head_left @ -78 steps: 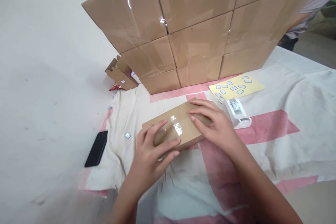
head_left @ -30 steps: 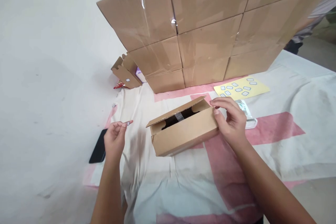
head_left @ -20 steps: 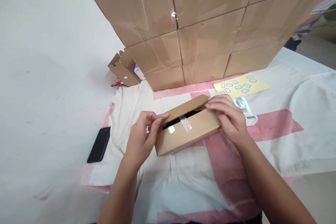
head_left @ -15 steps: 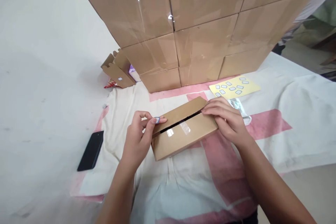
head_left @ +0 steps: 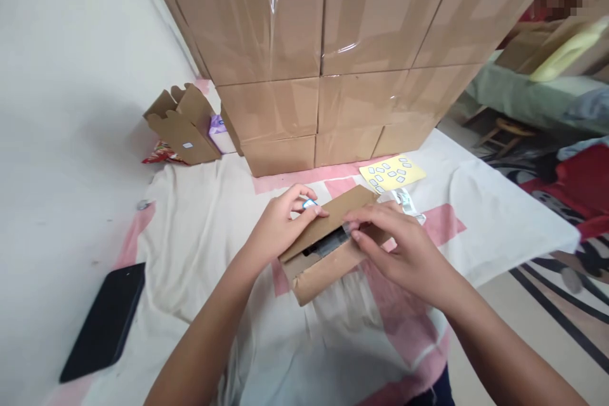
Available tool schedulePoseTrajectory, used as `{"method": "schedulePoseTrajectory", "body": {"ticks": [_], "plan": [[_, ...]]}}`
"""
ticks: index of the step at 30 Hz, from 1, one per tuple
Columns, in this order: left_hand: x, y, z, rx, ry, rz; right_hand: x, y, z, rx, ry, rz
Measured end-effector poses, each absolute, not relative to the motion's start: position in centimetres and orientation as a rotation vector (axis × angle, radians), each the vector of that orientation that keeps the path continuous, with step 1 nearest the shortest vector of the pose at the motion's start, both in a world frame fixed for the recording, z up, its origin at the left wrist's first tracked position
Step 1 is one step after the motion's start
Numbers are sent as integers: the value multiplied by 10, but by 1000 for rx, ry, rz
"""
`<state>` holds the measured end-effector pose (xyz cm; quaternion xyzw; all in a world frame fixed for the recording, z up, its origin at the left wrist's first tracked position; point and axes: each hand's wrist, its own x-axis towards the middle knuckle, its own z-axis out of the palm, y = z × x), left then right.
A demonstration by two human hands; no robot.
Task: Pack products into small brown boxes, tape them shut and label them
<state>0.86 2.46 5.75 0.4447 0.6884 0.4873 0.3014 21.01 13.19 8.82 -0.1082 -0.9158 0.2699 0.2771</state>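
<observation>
One box (head_left: 328, 276) with part-raised flap (head_left: 341, 205). Gripping sticker (head_left: 309, 203) in left hand (head_left: 284, 223), tape (head_left: 347, 228) in right hand (head_left: 404, 246), with hands apart.

Domestic room, apparently a living space in a home, with a corner given over to boxes. Household character is indicated by the plain pale wall (head_left: 71, 76), the creased white-and-pink cloth (head_left: 190, 235) draped over the surface, the low wooden stool (head_left: 509, 133), the boldly patterned floor covering (head_left: 571, 323) and the green cover (head_left: 518, 85) at right. Taped cardboard boxes (head_left: 271, 25), stacked at the back, add a storeroom note.
</observation>
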Motion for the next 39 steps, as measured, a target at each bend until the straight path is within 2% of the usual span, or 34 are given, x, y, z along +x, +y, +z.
{"method": "schedulePoseTrajectory", "body": {"ticks": [5,10,19,32,39], "plan": [[7,19,53,1322,1759,1325,201,132,93,-397,-2446,781],[2,18,51,1507,1779,1281,181,139,94,-468,-2531,986],[0,22,46,1533,1876,1207,161,148,82,-592,-2612,1025],[0,25,46,1557,1880,1187,165,141,65,-529,-2537,863],[1,26,44,1582,1895,1177,170,133,56,-480,-2513,600]]}}
